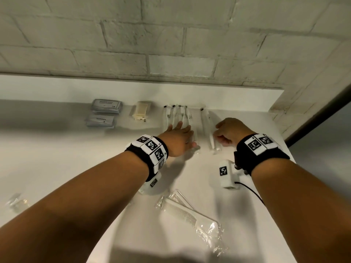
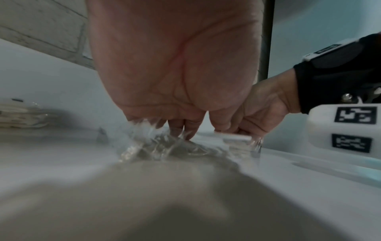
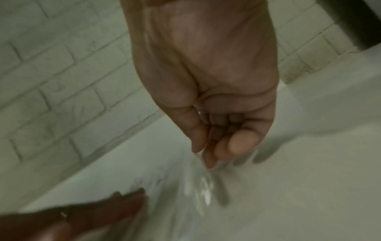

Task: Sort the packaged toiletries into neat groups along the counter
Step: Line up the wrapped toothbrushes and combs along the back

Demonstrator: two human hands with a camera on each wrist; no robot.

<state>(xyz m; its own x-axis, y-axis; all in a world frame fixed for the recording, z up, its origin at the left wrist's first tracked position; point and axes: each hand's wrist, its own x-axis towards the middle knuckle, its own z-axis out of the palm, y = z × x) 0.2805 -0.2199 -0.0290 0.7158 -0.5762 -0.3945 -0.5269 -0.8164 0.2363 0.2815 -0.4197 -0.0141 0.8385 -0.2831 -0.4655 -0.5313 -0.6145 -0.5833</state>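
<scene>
Along the back of the white counter (image 1: 57, 149) lies a row of clear-wrapped toothbrushes (image 1: 176, 114). My left hand (image 1: 182, 130) lies flat on their near ends, fingers straight, pressing the crinkled plastic (image 2: 154, 143). Just to the right, a separate wrapped toothbrush (image 1: 211, 135) lies lengthwise. My right hand (image 1: 222, 133) is curled over it and pinches its wrapper (image 3: 203, 176) between thumb and fingers (image 3: 237, 145). Its white handle (image 2: 237, 137) shows under that hand in the left wrist view. Two stacks of grey sachets (image 1: 106, 106) and a pile of beige packets (image 1: 140, 112) sit further left.
Two wrapped white combs (image 1: 186, 213) lie loose near the front of the counter. A small clear packet (image 1: 16, 202) sits at the far left front. A painted brick wall (image 1: 171, 44) backs the counter, and the counter ends at a dark edge (image 1: 313, 118) on the right.
</scene>
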